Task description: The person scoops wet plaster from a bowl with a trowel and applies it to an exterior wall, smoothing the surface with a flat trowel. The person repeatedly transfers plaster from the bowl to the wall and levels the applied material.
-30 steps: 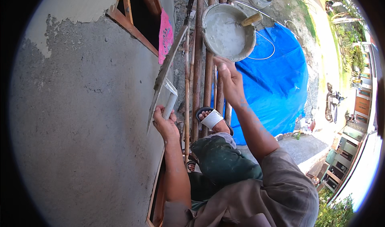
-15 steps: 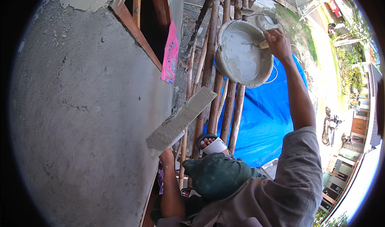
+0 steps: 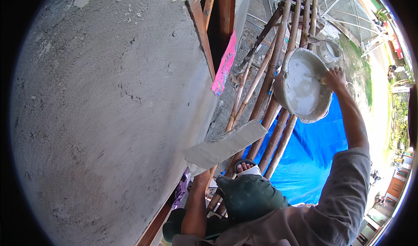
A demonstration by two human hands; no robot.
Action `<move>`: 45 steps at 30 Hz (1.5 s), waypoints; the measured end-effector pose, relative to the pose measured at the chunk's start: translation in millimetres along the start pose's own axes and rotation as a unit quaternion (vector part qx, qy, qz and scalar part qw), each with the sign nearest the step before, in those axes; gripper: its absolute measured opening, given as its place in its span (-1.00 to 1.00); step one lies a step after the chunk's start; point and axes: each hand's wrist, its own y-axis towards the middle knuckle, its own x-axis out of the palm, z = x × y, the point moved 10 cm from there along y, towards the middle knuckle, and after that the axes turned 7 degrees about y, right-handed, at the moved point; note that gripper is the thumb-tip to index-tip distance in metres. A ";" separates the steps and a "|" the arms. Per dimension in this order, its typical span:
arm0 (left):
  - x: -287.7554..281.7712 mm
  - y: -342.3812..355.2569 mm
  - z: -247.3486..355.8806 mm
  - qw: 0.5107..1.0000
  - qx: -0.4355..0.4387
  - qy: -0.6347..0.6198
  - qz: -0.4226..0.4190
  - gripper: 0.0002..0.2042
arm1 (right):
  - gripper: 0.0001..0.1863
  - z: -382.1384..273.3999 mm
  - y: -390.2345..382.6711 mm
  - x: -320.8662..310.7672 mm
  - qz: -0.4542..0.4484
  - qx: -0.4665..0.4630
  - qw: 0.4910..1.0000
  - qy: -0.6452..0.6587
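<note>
Evidently, Both My Grips Are Filled

My right hand (image 3: 335, 79) is closed around a wooden handle (image 3: 323, 80) at the right rim of the mortar bucket (image 3: 281, 89), the handle pointing left into it. Nearer and to the left, my left hand (image 3: 201, 177) grips the grey float (image 3: 226, 146) from beneath its left end, fingers hidden.

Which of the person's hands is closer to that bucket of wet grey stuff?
Right: the right hand is at the rim of the bucket, on a tool handle. The left hand is farther off, lower left in view, beneath a flat float.
</note>
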 end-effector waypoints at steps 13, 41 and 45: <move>7.9 5.4 13.5 0.983 0.127 0.091 0.099 -0.54 | -0.75 -81.7 -40.1 -63.4 -0.173 -0.113 0.978 0.006; -36.8 50.8 25.1 0.952 0.121 -0.221 0.176 -0.60 | -0.45 -118.1 -355.0 -49.5 0.040 -0.003 0.804 0.594; -67.0 68.3 72.6 0.941 0.087 -0.304 0.122 -0.51 | -0.40 -182.0 -338.1 -92.7 0.096 -0.086 0.815 0.565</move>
